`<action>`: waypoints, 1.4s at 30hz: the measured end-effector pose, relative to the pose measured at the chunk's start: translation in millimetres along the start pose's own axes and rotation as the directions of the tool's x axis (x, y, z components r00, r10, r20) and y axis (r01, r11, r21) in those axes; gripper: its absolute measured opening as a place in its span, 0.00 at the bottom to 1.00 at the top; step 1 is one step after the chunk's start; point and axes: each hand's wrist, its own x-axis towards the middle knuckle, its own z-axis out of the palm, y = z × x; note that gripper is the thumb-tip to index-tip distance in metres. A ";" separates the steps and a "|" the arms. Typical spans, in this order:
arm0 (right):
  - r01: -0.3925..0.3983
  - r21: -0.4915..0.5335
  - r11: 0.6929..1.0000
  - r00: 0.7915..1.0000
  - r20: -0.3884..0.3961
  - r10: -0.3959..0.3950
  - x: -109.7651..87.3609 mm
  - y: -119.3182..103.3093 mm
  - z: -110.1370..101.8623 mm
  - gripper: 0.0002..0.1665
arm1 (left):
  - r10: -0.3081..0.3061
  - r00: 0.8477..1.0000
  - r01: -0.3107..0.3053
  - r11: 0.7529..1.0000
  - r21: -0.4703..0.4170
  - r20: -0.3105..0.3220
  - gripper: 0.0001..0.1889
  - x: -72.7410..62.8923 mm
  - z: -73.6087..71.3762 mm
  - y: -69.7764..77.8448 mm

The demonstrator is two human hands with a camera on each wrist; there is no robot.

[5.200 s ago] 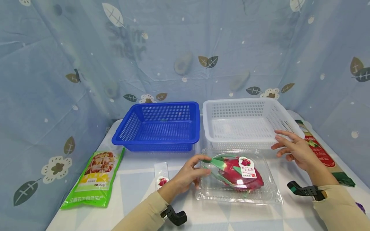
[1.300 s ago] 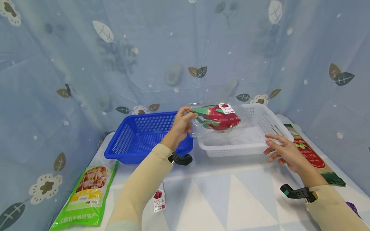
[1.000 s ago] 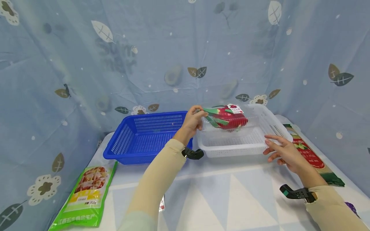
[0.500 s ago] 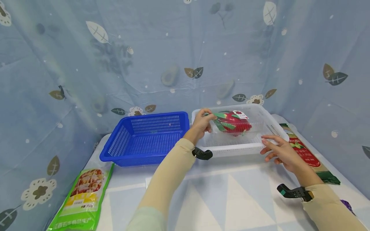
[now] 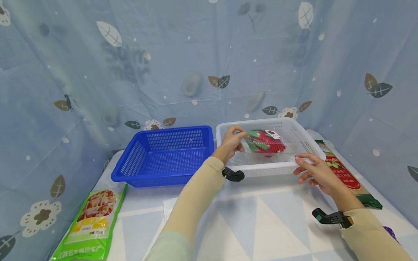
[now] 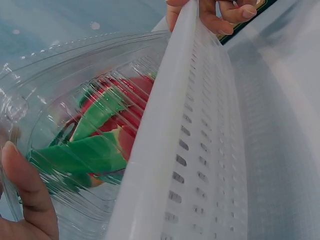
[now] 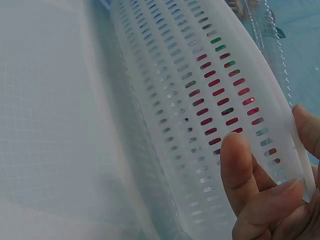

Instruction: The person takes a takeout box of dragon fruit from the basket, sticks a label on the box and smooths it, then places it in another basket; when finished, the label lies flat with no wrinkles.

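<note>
My left hand (image 5: 232, 143) grips the left end of a clear plastic clamshell box (image 5: 254, 156) with a red and green dragon fruit (image 5: 275, 147) inside. The box is within the white basket (image 5: 267, 167), behind its front rim; whether it rests on the basket floor cannot be told. In the left wrist view, the thumb (image 6: 27, 185) presses on the clear plastic. At the basket's front right corner, my right hand (image 5: 318, 173) holds the rim, with fingers on both sides of it in the right wrist view.
Left of the white basket stands a blue basket (image 5: 153, 177). A green food bag (image 5: 88, 228) lies at front left, and a red and green bag (image 5: 344, 174) at right. A purple object (image 5: 390, 233) shows beyond the right sleeve. A pale strip (image 5: 168, 206) lies partly under the left arm.
My left hand has carried the box from the table over the white basket's rim, then right and down into it. The right hand has hardly moved from the basket's corner.
</note>
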 end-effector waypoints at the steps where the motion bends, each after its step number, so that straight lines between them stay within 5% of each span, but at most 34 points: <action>1: 0.000 0.001 1.000 1.000 0.000 0.000 0.0 -0.2 0.3 0.27 | -0.003 1.000 0.003 1.000 -0.002 -0.001 0.11 0.4 0.4 -0.6; 17: -0.007 0.000 1.000 1.000 -0.003 0.007 0.8 -4.0 1.8 0.26 | -0.091 0.996 0.091 0.995 0.050 0.004 0.12 0.7 3.2 -0.6; 22: -0.013 0.004 1.000 1.000 0.002 0.013 1.9 -3.9 2.8 0.26 | -0.120 0.992 0.124 0.988 0.096 -0.046 0.23 -0.3 7.4 -0.6; 29: -0.012 0.000 1.000 1.000 -0.006 0.012 0.4 -3.2 1.9 0.20 | -0.080 0.987 0.110 0.967 0.230 -0.138 0.30 -2.4 15.7 2.3; 42: -0.004 0.002 1.000 1.000 -0.013 0.004 -1.2 -1.5 2.0 0.17 | -0.198 0.961 0.246 0.931 0.268 -0.194 0.34 -2.0 16.8 -1.9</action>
